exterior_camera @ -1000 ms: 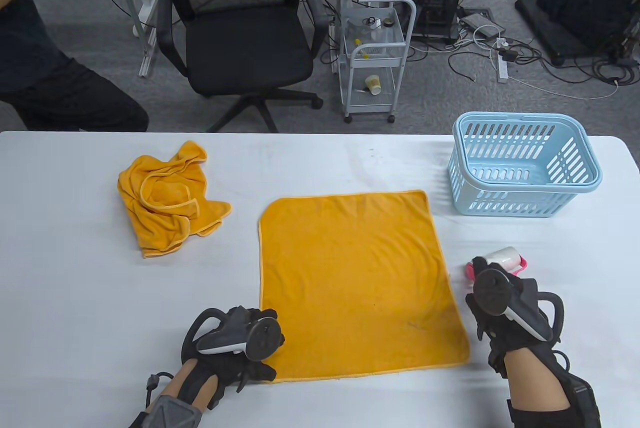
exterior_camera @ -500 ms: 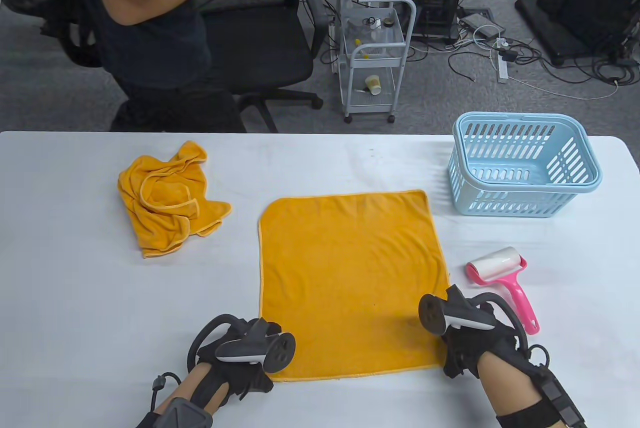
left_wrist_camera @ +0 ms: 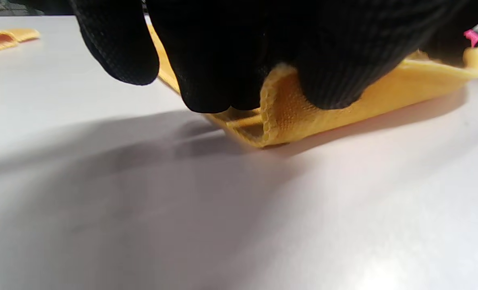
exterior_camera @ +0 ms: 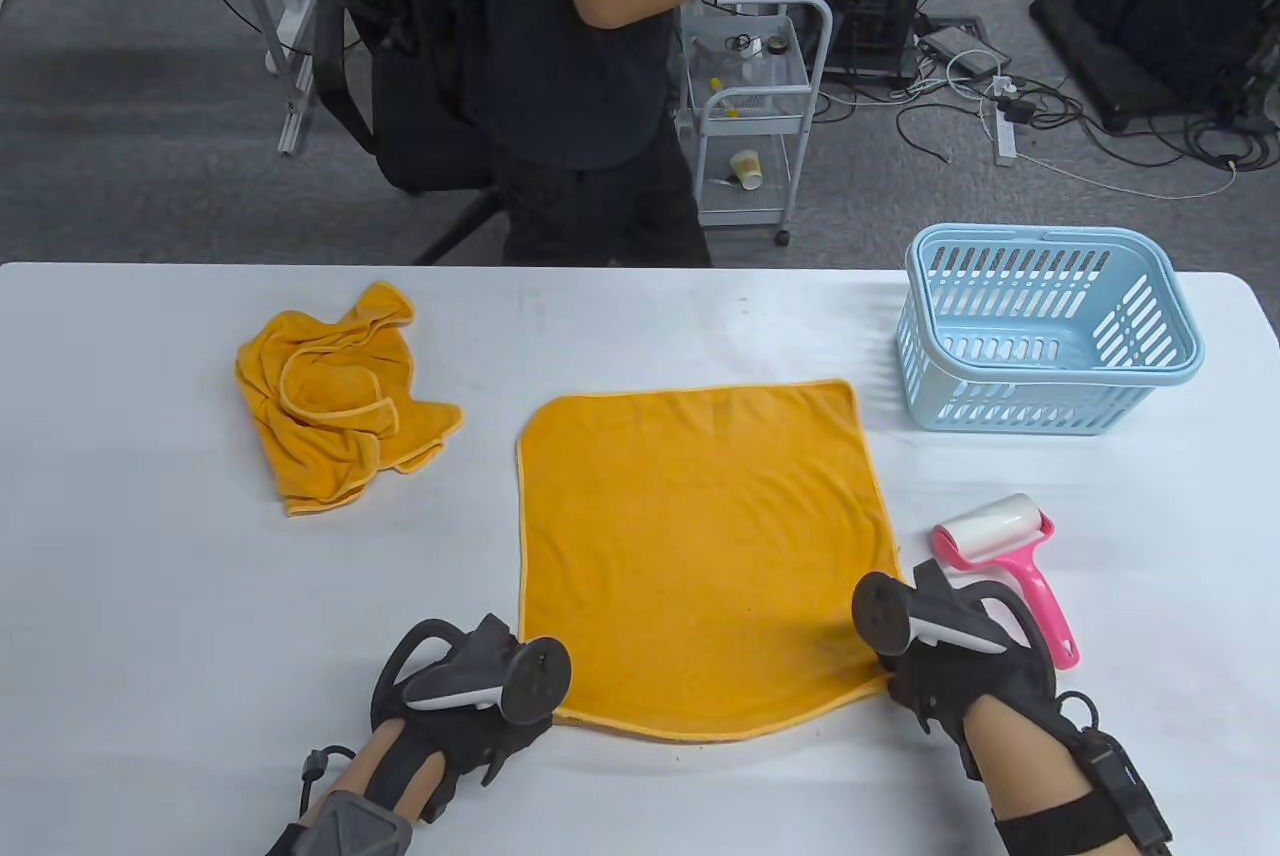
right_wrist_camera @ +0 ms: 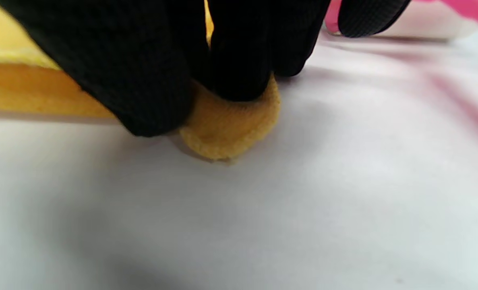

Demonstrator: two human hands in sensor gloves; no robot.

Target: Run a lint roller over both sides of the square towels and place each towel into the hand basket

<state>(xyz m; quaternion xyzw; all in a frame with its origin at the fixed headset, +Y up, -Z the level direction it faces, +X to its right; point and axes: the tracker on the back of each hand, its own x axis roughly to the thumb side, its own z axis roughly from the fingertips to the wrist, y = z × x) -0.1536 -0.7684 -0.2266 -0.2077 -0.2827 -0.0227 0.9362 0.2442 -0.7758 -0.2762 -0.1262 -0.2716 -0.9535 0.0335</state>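
Note:
An orange square towel lies spread in the middle of the white table. My left hand pinches its near left corner, and my right hand pinches its near right corner. Both corners are just off the table, so the near hem bows. The lint roller, white roll on a pink handle, lies on the table just right of my right hand, held by nobody. A second orange towel sits crumpled at the back left. The light blue hand basket stands at the back right with nothing visible inside.
A person in dark clothes stands just beyond the table's far edge, near a white wire cart. Cables and dark equipment lie on the floor behind the basket.
My right hand let go of the lint roller, moved left to the towel's near right corner and pinched it. Both hands have raised the near corners slightly. The person behind the table walked rightward.

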